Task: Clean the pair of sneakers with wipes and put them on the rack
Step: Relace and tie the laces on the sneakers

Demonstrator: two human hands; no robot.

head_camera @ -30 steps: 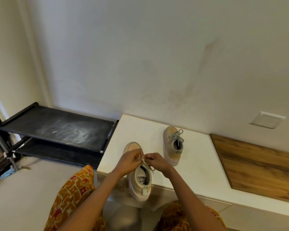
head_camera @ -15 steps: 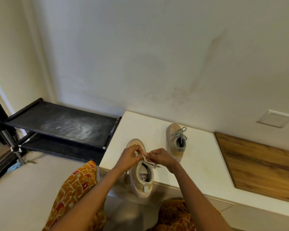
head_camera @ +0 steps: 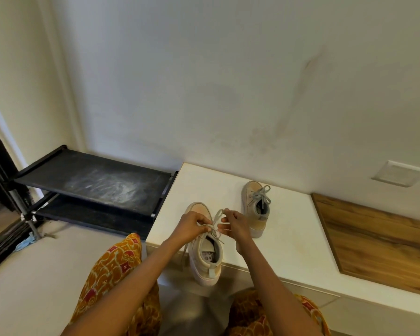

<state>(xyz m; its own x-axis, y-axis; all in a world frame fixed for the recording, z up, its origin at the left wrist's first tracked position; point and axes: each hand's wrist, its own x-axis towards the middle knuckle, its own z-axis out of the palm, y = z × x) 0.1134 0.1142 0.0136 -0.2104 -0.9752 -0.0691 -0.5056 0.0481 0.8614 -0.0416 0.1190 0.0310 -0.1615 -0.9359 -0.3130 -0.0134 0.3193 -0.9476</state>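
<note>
On the smooth white ledge [head_camera: 289,241], both hands' fingers [head_camera: 201,220] pinch the beige sneaker's [head_camera: 205,258] thin flat laces [head_camera: 216,221].

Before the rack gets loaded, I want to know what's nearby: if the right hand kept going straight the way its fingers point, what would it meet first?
The right hand points leftward, so it would probably first meet the left hand over the near sneaker; depth is unclear.
</note>
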